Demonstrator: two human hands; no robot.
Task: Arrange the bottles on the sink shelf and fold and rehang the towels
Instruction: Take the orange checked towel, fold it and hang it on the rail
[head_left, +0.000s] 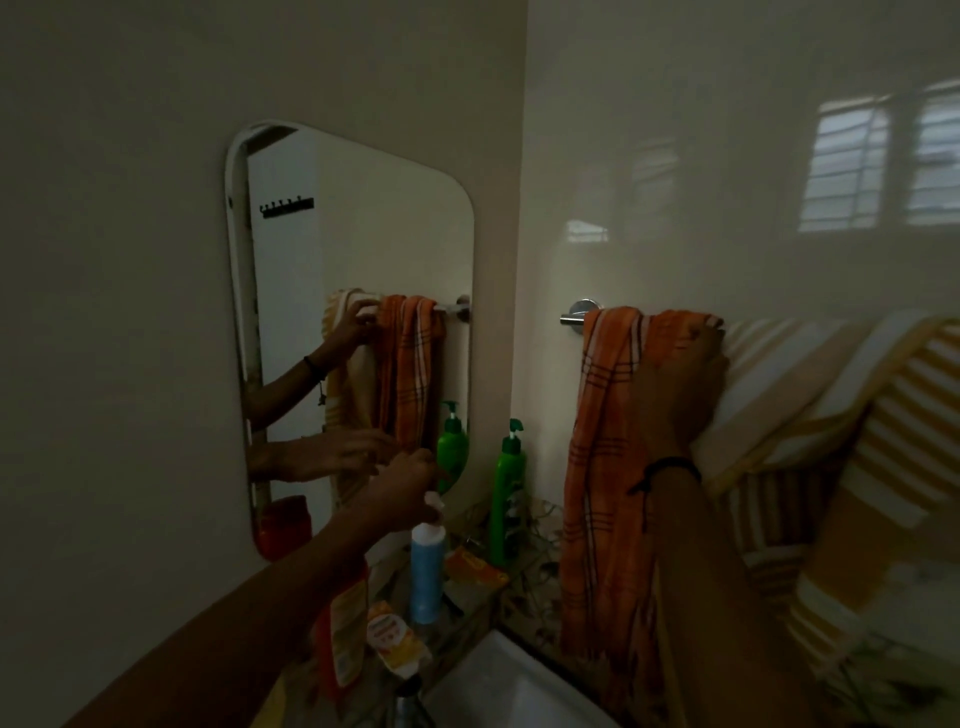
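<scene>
— Several items crowd the ledge (537, 569) beside the sink (498, 675): a green pump bottle (506, 499) in the corner, yellow sachets (397, 644), and a red-orange bottle (340, 644) partly hidden behind the left forearm. Any obstructions?
— The right forearm crosses in front of the orange checked towel (602, 467) and covers its right edge. The mirror (363, 234) repeats both hands (reflection only).
— And the hands?
— The left hand (402, 483) is on the blue bottle (426, 577), fingers curled on its white cap. That bottle stands upright on the ledge, between the red-orange bottle and the green one. The right hand (680, 384) grips the orange towel at the rail (571, 318), just beside the yellow striped towel (810, 415).
— Condition of the towels?
— The orange one hangs long, with a fringed hem. The striped one is bunched and spreads to the right.
— Surface and room?
— The ledge has a leaf pattern. The room is dim, with glossy cream walls and a window reflection (883, 161) at upper right.
</scene>
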